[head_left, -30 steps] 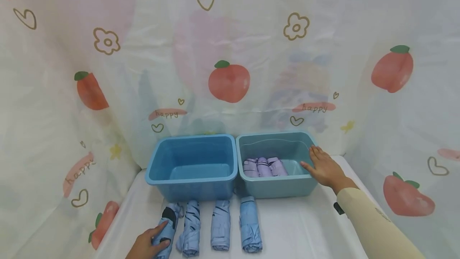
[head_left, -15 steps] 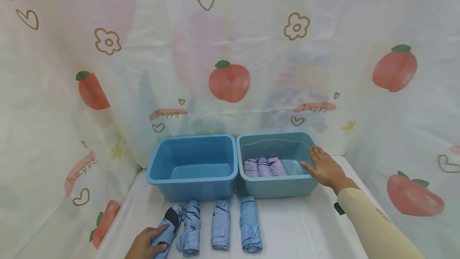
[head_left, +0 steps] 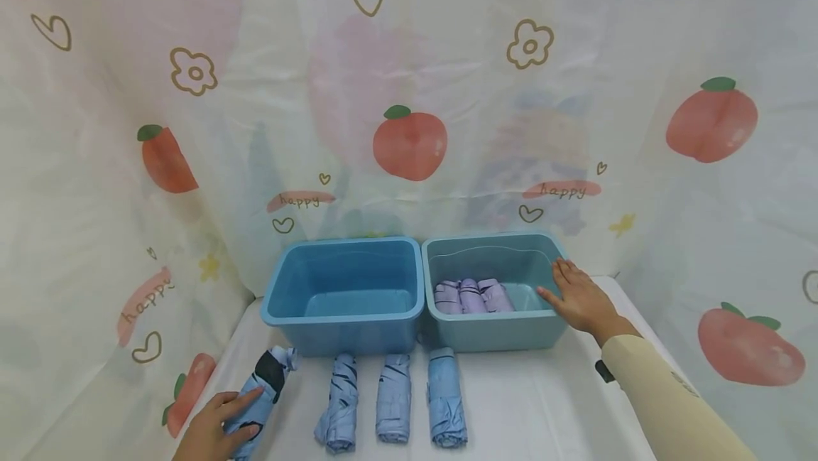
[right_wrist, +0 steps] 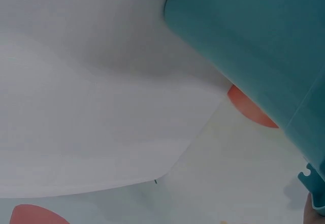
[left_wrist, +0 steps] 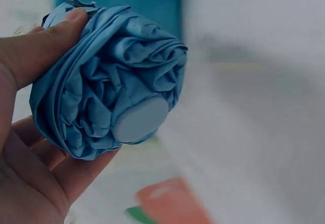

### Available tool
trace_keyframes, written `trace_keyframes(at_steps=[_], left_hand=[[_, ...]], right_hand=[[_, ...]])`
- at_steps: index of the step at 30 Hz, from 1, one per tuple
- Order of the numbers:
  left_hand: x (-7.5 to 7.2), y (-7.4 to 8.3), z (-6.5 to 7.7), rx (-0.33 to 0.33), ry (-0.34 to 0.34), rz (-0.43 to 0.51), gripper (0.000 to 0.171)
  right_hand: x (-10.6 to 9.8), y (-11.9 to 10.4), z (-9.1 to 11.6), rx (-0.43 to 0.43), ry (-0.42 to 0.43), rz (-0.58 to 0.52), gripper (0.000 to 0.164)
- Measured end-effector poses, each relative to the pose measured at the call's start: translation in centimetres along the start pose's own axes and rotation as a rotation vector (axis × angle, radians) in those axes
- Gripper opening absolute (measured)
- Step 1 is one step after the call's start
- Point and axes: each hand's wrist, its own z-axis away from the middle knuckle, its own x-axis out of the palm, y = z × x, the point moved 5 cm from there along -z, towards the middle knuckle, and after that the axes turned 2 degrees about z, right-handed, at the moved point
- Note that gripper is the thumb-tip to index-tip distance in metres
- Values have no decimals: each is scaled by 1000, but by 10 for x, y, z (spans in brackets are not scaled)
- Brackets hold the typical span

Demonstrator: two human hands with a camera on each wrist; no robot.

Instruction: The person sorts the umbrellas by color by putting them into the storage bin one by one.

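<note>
1. A folded blue umbrella slants at the left of the white worktop, its top toward the blue tub
2. My left hand curls thumb and fingers round it
3. To its right, three more blue umbrellas lie in a row
4. My right hand rests, fingers extended, on the right rim of the teal tub
5. Inside, purple umbrellas lie side by side
6. Behind, a printed cloth hangs
</note>
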Motion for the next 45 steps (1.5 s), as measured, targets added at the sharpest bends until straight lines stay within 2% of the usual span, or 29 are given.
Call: trace_keyframes(at_steps=[6,10,13,16,19,25,30,37,40,43,45], left_hand=[[-54,19,3,119,215,-18,54],[-84,40,-10,269,344,-63,56],[-100,56,-25,362,382,-88,56],[-112,69,-48,370,317,-108,56],[-118,83,-77,371,226,-122,55],[-116,106,-134,400,106,-155,56],[-100,111,-175,401,-1,-126,55],[-74,121,-216,413,-164,-93,52],[-60,129,-229,388,-248,-72,53],[-47,135,-239,319,-329,-47,53],[-40,138,-244,294,-378,-62,53]], right_hand=[[-1,3,1,-10,6,4,92],[-2,4,1,-13,8,-1,91],[-1,3,1,-11,1,-18,90],[-1,2,2,-8,-5,-22,89],[0,4,2,-3,-7,-2,90],[0,4,0,11,6,-5,93],[2,2,1,16,5,-6,92],[1,0,3,20,2,10,89],[0,1,3,21,3,13,89],[0,1,3,18,8,5,88],[0,0,3,18,8,1,89]])
